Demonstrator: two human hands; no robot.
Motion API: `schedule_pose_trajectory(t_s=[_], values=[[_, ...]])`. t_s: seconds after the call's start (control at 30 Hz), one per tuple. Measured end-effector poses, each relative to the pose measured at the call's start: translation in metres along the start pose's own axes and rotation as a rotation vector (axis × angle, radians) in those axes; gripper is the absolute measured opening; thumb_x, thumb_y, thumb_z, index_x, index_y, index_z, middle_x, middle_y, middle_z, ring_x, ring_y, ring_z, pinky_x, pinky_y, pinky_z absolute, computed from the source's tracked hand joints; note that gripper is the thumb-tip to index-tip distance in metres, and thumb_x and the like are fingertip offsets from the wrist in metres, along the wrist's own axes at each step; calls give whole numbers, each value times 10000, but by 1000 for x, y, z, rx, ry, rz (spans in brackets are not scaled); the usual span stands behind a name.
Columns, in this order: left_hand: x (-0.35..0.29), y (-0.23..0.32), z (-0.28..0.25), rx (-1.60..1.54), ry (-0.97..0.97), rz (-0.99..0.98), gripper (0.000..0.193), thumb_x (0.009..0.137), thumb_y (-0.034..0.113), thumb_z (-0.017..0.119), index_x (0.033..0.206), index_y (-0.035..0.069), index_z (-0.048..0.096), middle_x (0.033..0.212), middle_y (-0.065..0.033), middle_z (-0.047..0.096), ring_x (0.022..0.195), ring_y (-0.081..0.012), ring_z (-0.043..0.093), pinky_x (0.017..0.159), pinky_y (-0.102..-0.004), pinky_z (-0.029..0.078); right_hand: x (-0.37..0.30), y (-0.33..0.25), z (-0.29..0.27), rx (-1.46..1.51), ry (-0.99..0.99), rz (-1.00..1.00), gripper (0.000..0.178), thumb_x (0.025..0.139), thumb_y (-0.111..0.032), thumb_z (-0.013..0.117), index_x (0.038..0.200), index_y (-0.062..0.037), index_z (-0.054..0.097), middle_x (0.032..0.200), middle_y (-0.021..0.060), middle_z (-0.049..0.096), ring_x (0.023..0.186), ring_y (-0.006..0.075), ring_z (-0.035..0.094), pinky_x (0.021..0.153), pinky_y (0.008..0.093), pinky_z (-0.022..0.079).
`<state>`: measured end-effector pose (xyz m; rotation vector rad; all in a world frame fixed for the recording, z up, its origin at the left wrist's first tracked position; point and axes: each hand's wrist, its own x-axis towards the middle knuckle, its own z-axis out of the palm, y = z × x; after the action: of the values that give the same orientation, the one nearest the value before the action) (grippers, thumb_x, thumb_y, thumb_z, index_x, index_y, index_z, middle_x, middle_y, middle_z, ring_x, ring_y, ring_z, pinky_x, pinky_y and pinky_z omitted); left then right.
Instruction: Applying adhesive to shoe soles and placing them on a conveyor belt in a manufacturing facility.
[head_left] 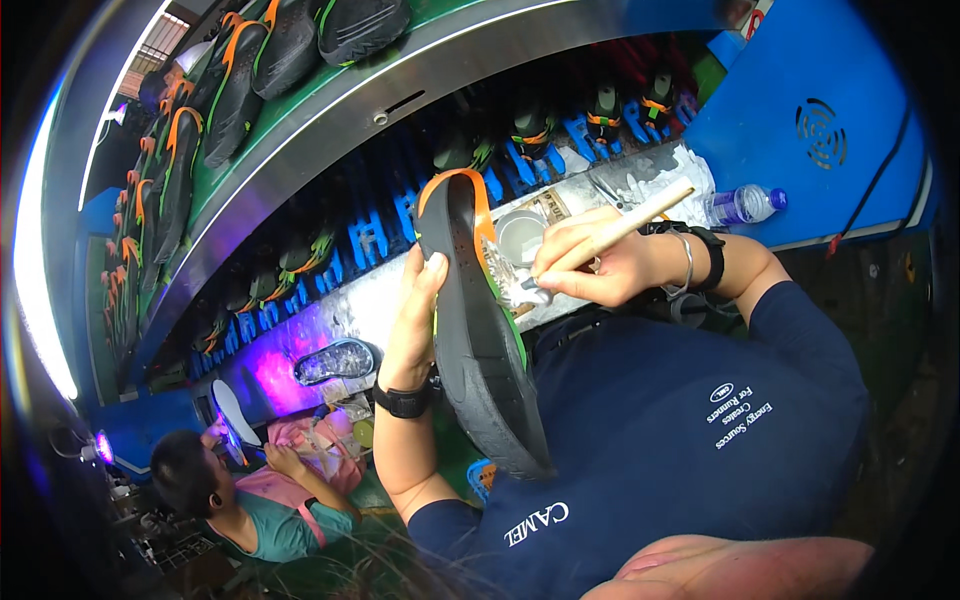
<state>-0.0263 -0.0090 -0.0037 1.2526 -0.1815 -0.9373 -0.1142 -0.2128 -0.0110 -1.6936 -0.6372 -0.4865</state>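
Observation:
A black shoe sole (470, 340) with an orange rim at its far end and a green edge stands tilted before me. My left hand (412, 310) grips it from the left side, thumb on the edge and the other fingers mostly hidden. My right hand (600, 262) is closed round the pale wooden handle of a brush (645, 215). The brush's whitish working end is close to the sole's right edge; whether it touches I cannot tell. Just beyond, between sole and right hand, a round grey cup (520, 232) sits on the bench.
Black soles with orange trim (180, 160) line a green raised belt at upper left. Below it, a blue rack (370, 235) carries shoes. A water bottle (745, 204) lies by a blue machine housing (850, 90). Another sole (335, 361) rests leftward, near a seated co-worker (270, 515).

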Motion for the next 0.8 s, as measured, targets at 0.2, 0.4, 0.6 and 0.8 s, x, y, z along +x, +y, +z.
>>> schedule_pose_trajectory(t_s=[0.2,0.4,0.6,0.8], values=[[7,10,3,83,41,88,519,789,321,504,1180,13,356,1100,-89,458,1019,-162,428,894,-286,307,-4,-17,-2,54,-93,-8,63,720,-22,601,773,2,577,651,79,566,508,127,524,429,228,395],[7,15,5,118,3,126,539,786,313,506,1196,5,341,1105,-89,459,1015,-154,431,885,-284,316,-10,-24,-2,236,-84,-30,20,723,2,574,723,16,587,719,93,595,596,174,558,520,264,444],[-3,18,13,121,28,103,548,771,310,519,1203,22,345,1102,-78,462,994,-144,443,857,-270,339,4,14,-24,-103,239,141,34,735,8,569,735,19,601,758,87,600,653,141,561,557,238,442],[-6,21,22,119,18,135,554,766,315,519,1205,24,345,1099,-81,462,994,-151,444,865,-274,336,10,33,-20,-129,329,44,42,730,11,573,767,16,593,728,86,596,599,119,532,514,229,416]])
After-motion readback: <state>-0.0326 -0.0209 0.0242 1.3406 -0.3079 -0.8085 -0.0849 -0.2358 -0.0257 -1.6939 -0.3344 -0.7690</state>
